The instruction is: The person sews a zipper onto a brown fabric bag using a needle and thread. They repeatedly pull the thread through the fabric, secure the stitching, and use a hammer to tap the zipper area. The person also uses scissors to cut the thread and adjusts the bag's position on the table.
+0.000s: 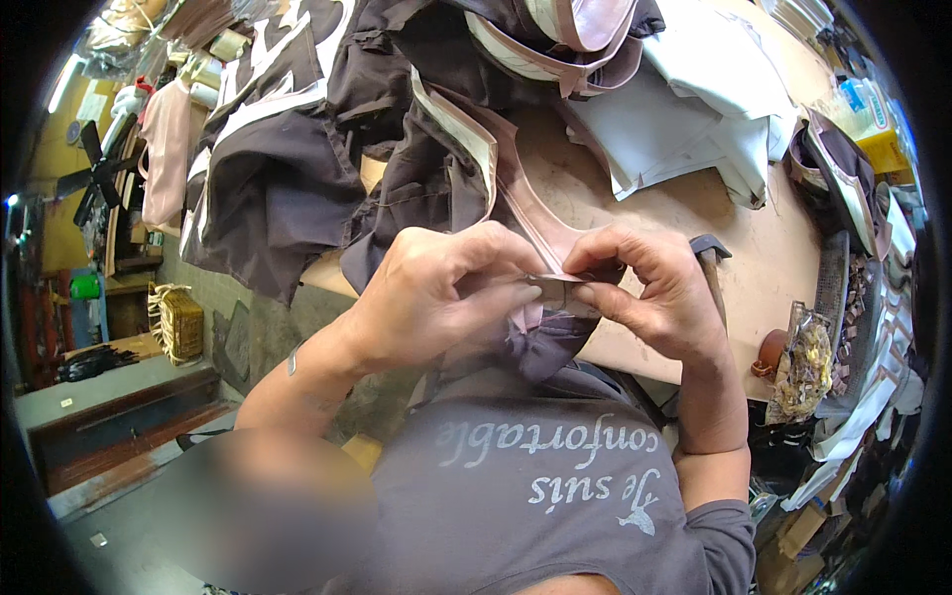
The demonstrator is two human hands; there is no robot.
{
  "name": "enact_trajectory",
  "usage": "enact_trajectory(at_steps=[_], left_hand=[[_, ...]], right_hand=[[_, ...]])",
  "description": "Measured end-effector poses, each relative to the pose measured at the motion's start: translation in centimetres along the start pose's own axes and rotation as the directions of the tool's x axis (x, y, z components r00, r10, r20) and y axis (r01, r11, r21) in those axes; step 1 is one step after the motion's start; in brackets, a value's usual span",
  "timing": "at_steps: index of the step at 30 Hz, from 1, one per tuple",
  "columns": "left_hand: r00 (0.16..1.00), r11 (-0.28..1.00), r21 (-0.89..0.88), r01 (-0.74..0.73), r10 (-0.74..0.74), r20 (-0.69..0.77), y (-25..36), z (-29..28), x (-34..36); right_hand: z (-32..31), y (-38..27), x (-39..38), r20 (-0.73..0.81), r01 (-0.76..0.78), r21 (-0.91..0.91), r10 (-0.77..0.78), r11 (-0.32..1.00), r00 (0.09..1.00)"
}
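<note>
My left hand [446, 283] and my right hand [650, 288] meet in front of my chest, thumbs and forefingers pinching the end of a pink leather bag piece [540, 223]. The pink piece curves away from my fingers to the dark brown lining cloth [421, 198] on the worktable. Between the fingertips its edge is folded or pressed flat; the fingers partly hide it. Below the pinch hangs a small bunch of dark purple cloth [543, 342]. Right of my right hand lies a hammer [712, 273], its head close to my wrist.
The tan worktable [684, 213] carries white sheets [664, 129] and more pink and brown bag parts [585, 50]. At right stand a grey tray [851, 337] of small brown pieces and a clear plastic bag [803, 367]. A black fan [94, 174] and wicker basket [177, 322] are at left.
</note>
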State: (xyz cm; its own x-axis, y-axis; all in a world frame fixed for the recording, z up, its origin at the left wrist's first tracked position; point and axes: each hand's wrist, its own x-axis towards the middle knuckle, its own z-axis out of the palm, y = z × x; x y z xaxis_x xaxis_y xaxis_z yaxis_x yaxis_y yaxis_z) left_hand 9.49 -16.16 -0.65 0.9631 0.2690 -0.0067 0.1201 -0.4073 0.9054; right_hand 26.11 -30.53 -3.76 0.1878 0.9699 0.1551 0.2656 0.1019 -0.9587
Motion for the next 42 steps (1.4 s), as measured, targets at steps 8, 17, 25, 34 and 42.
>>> enact_trajectory(at_steps=[8, 17, 25, 34, 42], left_hand=[[0.912, 0.851, 0.332, -0.407, 0.397, 0.101, -0.8, -0.6, 0.0], [0.901, 0.847, 0.312, -0.431, 0.384, 0.203, -0.4, -1.0, 0.1], [0.995, 0.982, 0.182, -0.045, 0.027, 0.099, 0.3, -0.9, -0.2], [0.972, 0.988, -0.095, 0.125, -0.103, 0.211, 0.8, -1.6, 0.8], [0.989, 0.989, -0.112, 0.1, -0.087, 0.117, -0.1, -1.3, 0.3]], right_hand=[[-0.3, 0.2, 0.0, 0.04, 0.143, -0.22, -0.137, 0.965, 0.99], [-0.7, 0.9, 0.4, 0.167, -0.077, 0.013, 0.074, 0.997, 0.983], [-0.9, 1.0, 0.7, 0.237, -0.105, -0.068, 0.118, 0.992, 0.964], [-0.6, 0.3, 0.8, 0.229, -0.1, 0.051, 0.086, 0.994, 0.97], [-0.3, 0.6, 0.8, 0.206, -0.102, 0.047, 0.09, 0.994, 0.974]])
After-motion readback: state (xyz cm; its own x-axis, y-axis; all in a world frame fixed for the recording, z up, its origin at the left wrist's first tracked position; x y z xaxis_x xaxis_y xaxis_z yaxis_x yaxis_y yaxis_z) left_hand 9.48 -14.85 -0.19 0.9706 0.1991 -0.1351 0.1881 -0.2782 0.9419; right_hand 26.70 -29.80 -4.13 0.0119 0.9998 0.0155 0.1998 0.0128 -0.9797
